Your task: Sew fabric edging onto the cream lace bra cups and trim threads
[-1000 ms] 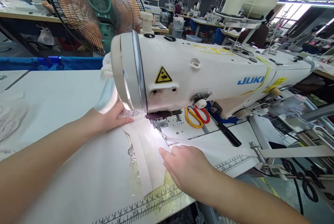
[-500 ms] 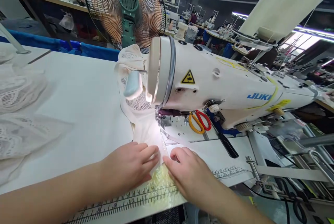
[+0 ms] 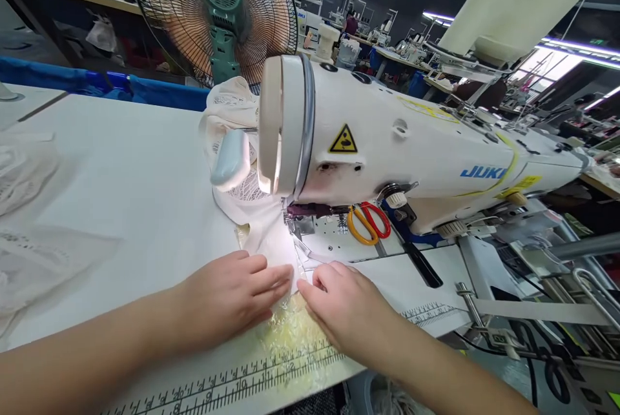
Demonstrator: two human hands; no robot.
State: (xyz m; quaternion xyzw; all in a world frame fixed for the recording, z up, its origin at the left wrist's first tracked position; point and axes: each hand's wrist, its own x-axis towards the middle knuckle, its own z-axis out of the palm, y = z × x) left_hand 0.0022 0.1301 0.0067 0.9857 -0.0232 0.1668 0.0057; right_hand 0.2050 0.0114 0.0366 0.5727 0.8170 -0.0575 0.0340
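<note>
Behind the white bench (image 3: 145, 202), a workshop with other machines and ceiling lights can be seen, and a large fan (image 3: 217, 8) with a green motor stands close to the far side. On the bench is a white sewing machine (image 3: 378, 137) marked JUKI, which carries a warning triangle and has a pale blue pad (image 3: 230, 160) near its head. White cloth (image 3: 276, 241) with a lace part lies under this head, and its near end comes toward the person, between the two hands. The left hand (image 3: 237, 295) rests on the cloth with the fingers extended toward its edge; its thumb is hidden, so I cannot tell whether its grip is closed on the fabric. The right hand (image 3: 346, 312) is at the other side of this edge, with bent forefinger and the thumb tip touching there; whether the cloth is pinched in its grip, I also cannot tell. Just beyond the right hand are orange and red scissor handles (image 3: 365, 224) and a black handle (image 3: 421, 265). Near both hands, a yellowish film (image 3: 290, 331) covers part of the printed ruler (image 3: 232, 389). More pale fabric (image 3: 43, 266) lies at the left.
</note>
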